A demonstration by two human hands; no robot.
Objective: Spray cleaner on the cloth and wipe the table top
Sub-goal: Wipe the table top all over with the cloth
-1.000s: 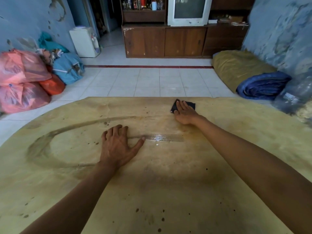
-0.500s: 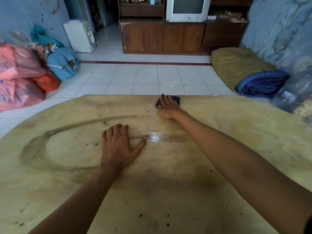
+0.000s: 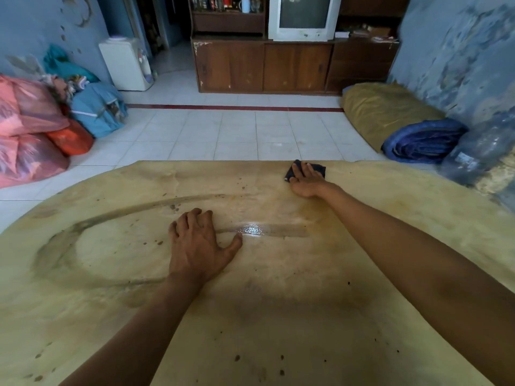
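The right hand [image 3: 306, 181], fingers [image 3: 308, 169] straight, presses the cloth [image 3: 319, 169] flat at the surface's [image 3: 278, 316] far edge, upper centre-right; unwiped surface seemingly lies nearer. The left hand [image 3: 199, 246] rests spread, lower-left.

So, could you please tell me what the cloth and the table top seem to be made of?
Cloth: dark, soft fabric, probably; it lies limp under the right hand.
Table top: smooth yellowish stone or laminate, hard to say; a wet streak glints on it.
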